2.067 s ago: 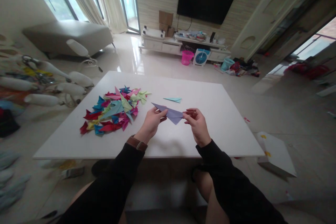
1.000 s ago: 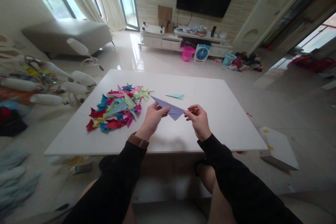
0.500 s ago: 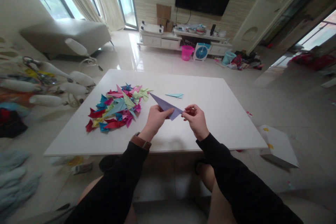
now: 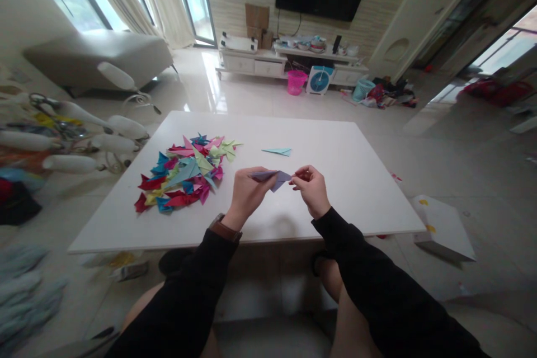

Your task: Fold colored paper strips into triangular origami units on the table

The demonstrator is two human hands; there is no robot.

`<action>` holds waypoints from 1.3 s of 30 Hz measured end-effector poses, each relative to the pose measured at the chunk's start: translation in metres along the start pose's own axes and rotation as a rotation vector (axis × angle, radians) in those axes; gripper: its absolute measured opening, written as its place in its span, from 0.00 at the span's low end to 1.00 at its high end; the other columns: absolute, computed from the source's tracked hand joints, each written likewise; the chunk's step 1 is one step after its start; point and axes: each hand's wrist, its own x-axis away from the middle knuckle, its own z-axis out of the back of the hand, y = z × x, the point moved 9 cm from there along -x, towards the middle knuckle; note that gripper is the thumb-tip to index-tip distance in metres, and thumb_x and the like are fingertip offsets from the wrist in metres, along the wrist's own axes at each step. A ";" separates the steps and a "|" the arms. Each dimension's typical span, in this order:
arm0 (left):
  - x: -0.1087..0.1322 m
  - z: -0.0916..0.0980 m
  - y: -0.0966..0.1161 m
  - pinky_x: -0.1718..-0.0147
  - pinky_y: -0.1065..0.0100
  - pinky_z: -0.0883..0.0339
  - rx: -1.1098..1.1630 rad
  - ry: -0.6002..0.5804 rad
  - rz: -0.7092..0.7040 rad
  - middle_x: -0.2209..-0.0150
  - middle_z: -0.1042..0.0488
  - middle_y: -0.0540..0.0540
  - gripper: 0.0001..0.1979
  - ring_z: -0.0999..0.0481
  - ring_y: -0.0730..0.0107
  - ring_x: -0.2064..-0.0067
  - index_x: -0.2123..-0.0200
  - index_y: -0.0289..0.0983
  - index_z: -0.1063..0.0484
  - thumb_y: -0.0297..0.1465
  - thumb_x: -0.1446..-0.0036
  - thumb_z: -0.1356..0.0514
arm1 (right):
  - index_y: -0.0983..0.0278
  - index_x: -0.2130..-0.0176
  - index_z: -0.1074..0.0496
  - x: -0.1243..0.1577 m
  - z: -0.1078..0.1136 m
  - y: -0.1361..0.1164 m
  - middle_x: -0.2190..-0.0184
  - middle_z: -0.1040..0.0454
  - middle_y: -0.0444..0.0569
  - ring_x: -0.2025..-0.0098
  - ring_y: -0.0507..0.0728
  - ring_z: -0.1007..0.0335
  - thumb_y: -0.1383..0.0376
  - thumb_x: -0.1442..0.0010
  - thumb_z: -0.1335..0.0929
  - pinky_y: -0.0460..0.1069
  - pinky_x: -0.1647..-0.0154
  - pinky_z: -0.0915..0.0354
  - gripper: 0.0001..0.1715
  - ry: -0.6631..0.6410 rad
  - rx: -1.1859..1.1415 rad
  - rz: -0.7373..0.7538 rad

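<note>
A folded purple sheet of paper (image 4: 280, 180) is held above the white table (image 4: 335, 179) between my hands. My left hand (image 4: 249, 193) is closed around its left part, and the fingers cover some of the folds. At the paper's right tip, my right hand (image 4: 311, 187) pinches with thumb and fingers. Just beyond the paper lies a light-blue folded paper piece (image 4: 277, 151), narrow and pointed at its left end. A heap of colourful folded paper pieces (image 4: 184, 173) spreads over the table to the left of my left hand.
On the floor right of the table is a white box (image 4: 447, 226). White lamp arms (image 4: 117, 128) reach close to the table's left edge. Across the room stand a pink basket (image 4: 296, 83), a blue and white fan (image 4: 319, 80) and a low white cabinet (image 4: 243, 64).
The purple paper has turned in my left hand: its long point, which stuck out toward the upper left, now lies lower and flatter above the hand. My right hand keeps its pinch.
</note>
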 end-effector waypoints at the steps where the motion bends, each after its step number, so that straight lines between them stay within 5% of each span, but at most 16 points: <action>1: -0.001 0.003 -0.004 0.73 0.70 0.36 0.038 0.031 0.022 0.76 0.21 0.47 0.07 0.26 0.68 0.73 0.75 0.36 0.18 0.34 0.52 0.29 | 0.61 0.69 0.33 0.000 0.001 -0.001 0.73 0.25 0.42 0.71 0.54 0.25 0.66 0.57 0.28 0.45 0.75 0.35 0.13 0.005 -0.022 -0.009; 12: -0.004 0.001 -0.033 0.67 0.64 0.27 0.277 0.067 0.192 0.69 0.18 0.43 0.13 0.21 0.62 0.69 0.70 0.33 0.18 0.35 0.58 0.26 | 0.60 0.65 0.32 0.011 -0.012 -0.015 0.73 0.25 0.41 0.71 0.54 0.25 0.61 0.55 0.26 0.46 0.74 0.37 0.17 -0.098 -0.129 -0.004; 25: -0.008 0.008 -0.044 0.74 0.66 0.27 0.281 0.146 0.228 0.72 0.20 0.42 0.17 0.23 0.66 0.73 0.72 0.31 0.19 0.39 0.61 0.25 | 0.61 0.69 0.30 0.007 0.005 -0.021 0.75 0.28 0.40 0.74 0.52 0.31 0.65 0.53 0.27 0.46 0.76 0.39 0.11 0.011 -0.029 0.108; 39: -0.007 0.005 -0.046 0.75 0.68 0.28 0.335 0.123 0.249 0.72 0.19 0.42 0.18 0.23 0.67 0.73 0.70 0.30 0.19 0.39 0.61 0.25 | 0.62 0.70 0.25 0.015 -0.006 -0.027 0.73 0.26 0.44 0.73 0.52 0.32 0.61 0.50 0.26 0.48 0.72 0.36 0.08 -0.105 0.061 0.126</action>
